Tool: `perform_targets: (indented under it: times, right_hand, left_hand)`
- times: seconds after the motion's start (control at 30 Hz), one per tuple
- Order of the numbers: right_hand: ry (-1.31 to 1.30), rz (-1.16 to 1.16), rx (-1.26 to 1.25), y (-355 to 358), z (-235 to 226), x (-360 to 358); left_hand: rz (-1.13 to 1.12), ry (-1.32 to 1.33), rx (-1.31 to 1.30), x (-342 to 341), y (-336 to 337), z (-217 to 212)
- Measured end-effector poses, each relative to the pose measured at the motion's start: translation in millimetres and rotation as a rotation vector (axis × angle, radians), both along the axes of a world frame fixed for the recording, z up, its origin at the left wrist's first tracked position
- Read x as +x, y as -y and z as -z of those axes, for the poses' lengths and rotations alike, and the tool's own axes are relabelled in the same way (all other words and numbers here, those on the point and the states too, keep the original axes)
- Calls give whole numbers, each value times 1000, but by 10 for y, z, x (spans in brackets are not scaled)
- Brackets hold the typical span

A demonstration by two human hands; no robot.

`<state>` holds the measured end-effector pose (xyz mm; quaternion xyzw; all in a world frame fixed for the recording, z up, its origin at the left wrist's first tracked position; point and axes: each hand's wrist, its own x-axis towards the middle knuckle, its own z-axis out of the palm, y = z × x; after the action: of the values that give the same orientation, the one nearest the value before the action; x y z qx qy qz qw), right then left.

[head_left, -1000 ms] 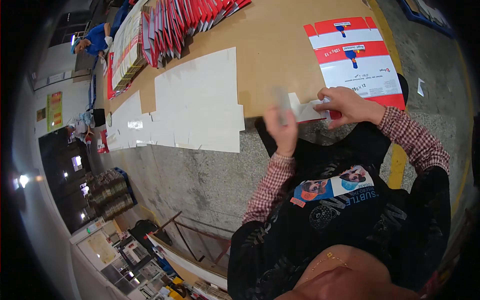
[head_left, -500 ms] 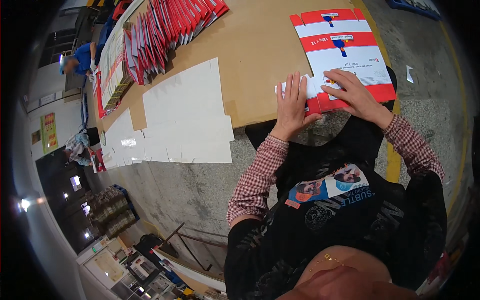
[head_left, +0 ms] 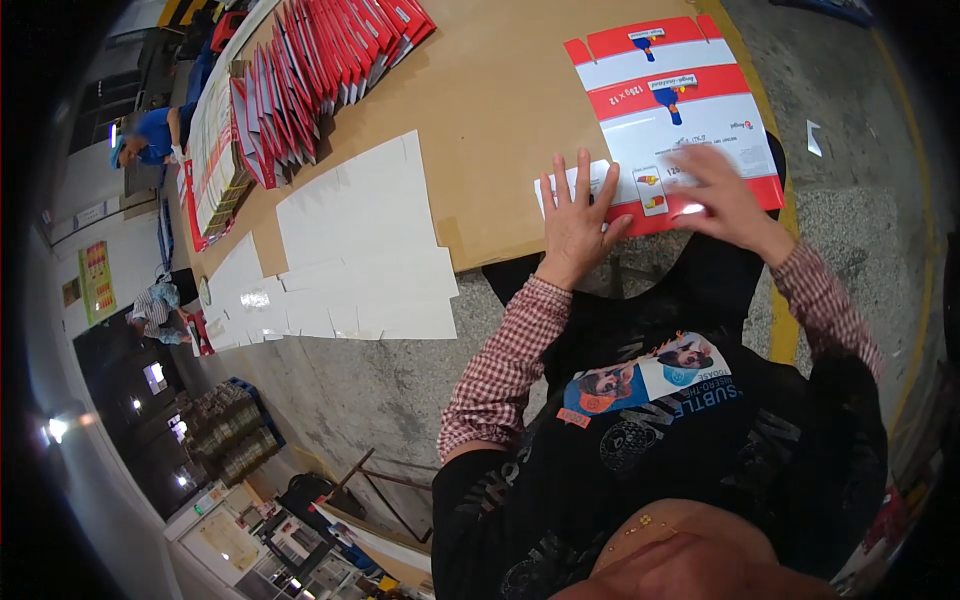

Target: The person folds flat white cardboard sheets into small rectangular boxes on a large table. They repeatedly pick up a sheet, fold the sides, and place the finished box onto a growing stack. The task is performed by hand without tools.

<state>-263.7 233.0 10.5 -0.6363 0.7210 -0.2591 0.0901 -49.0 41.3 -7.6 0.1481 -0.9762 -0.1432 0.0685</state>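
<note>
We press our left hand flat, fingers spread wide, on the near left corner of a flattened red and white carton that lies on the brown surface; this grip is open and holds nothing, the palm simply resting on the card's white flap. Our right hand lies just to the right of it on the carton's near edge, blurred, its fingers stretched out over the red strip, so this grip looks open too and clasps nothing. The carton spreads away from both hands toward the far side of the surface, printed face up. Well to the left of our left hand, plain white card sheets lie overlapping along the surface's edge, some hanging out over it. Farther off beyond them, a long row of red folded cartons stands fanned like roof tiles. At the far left end another person in a blue top bends over the surface.
</note>
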Motion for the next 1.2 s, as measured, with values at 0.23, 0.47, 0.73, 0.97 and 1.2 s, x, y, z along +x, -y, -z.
perform_targets:
  times: [0.23, 0.47, 0.73, 0.97, 1.2]
  right_hand:
    - [1786, 794, -607, -683, -67, -173]
    - [1355, 561, -311, 501, 328, 677]
    - [730, 88, 186, 1680, -109, -2223]
    - [845, 333, -195, 5050, 432, -2158]
    - [919, 180, -178, 6270, 795, -439]
  left_hand:
    - [-133, -110, -95, -73, -116, 163]
    - [-284, -454, 393, -430, -566, 28]
    - [-751, -425, 93, 1461, 425, -334]
    - [-901, -26, -101, 2176, 613, -535]
    - [-923, 118, -38, 2555, 484, -261]
